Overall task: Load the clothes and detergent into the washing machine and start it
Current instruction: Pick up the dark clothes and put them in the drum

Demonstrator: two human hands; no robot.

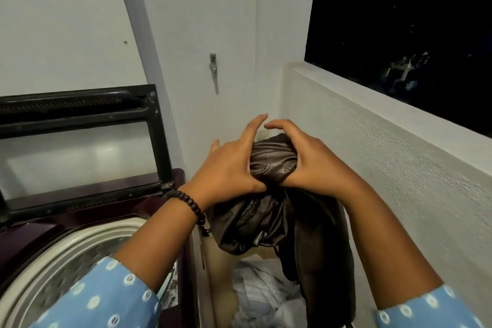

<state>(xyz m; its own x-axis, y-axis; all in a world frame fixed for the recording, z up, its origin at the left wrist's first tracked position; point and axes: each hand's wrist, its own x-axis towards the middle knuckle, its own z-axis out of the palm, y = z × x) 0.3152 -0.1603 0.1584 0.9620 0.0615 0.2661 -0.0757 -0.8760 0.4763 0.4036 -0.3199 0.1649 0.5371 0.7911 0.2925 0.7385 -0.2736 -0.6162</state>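
Brown cloth [274, 165] bunched between your left hand [229, 168] and right hand [311, 160], thumbs pinching it, fingers spread, right of the washing machine [87, 245] (lid up). Gather the dangling tail, then swing left over the drum.

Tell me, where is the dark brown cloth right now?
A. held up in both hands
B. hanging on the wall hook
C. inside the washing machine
A: the left hand and right hand both grip the bunched dark brown cloth beside the open washing machine, not inside it.
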